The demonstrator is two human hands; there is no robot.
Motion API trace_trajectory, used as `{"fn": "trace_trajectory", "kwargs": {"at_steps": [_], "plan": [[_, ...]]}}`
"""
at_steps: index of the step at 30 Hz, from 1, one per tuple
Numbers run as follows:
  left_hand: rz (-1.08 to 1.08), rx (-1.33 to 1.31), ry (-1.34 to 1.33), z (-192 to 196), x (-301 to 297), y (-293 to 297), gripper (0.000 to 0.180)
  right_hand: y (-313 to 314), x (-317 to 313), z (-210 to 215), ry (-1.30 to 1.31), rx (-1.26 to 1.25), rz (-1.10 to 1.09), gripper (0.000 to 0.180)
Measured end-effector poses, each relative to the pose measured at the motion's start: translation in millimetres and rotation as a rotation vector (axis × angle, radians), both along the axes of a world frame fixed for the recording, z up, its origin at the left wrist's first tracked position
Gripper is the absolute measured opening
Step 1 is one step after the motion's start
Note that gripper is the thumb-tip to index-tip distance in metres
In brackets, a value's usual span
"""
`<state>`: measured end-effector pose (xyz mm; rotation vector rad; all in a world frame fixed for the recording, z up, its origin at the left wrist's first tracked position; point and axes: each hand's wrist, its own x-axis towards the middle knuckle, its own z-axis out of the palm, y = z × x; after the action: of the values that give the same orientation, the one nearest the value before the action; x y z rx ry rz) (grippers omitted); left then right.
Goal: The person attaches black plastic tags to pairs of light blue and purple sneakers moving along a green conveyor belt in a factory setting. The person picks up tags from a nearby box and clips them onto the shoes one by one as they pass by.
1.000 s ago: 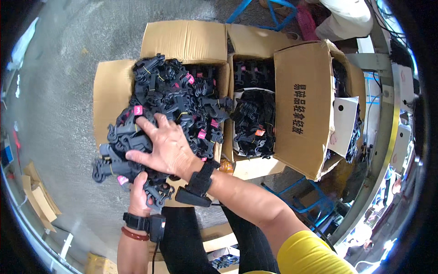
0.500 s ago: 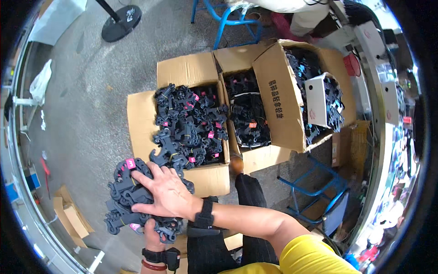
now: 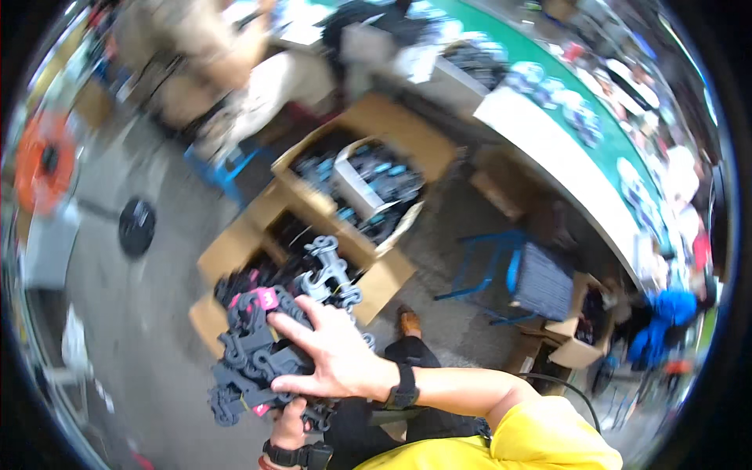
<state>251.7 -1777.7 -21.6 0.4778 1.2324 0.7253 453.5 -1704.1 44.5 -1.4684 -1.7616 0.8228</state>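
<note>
A thick stack of dark grey plastic hangers (image 3: 254,356), bundled and marked with pink tags, is clasped between my two hands. From above, my right hand (image 3: 341,356) presses on the stack with its thumb and fingers spread over it. Beneath the near side, my left hand (image 3: 290,427) grips the stack; its thumb shows and its other fingers are hidden below. Lighter grey hangers (image 3: 333,270) stick out past the far side of the stack. Behind them is an open carton (image 3: 223,262) with more dark hangers inside, partly covered by what I carry.
A second carton (image 3: 427,145) holds hangers with blue tags and a white box (image 3: 352,184). To the right are a blue-framed chair (image 3: 540,282) and a long workbench (image 3: 560,176) with a green top. Another person (image 3: 207,78) sits at the far left.
My view has swung to the right, so the cartons appear farther left and the workbench has come into sight. Both hands still hold the stack, now in front of the cartons.
</note>
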Motion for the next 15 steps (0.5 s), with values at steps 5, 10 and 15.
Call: {"fn": "trace_trajectory", "kwargs": {"at_steps": [5, 10, 15], "plan": [[-0.346, 0.089, -0.353, 53, 156, 45, 0.056, -17, 147, 38, -0.020, 0.155, -0.246, 0.083], [-0.508, 0.207, -0.275, 72, 320, 73, 0.055, -26, 313, 70, -0.146, 0.292, -0.511, 0.076], [-0.666, 0.035, -0.415, 53, 463, 113, 0.051, -29, 440, 71, -0.241, 0.253, -0.752, 0.075]]}}
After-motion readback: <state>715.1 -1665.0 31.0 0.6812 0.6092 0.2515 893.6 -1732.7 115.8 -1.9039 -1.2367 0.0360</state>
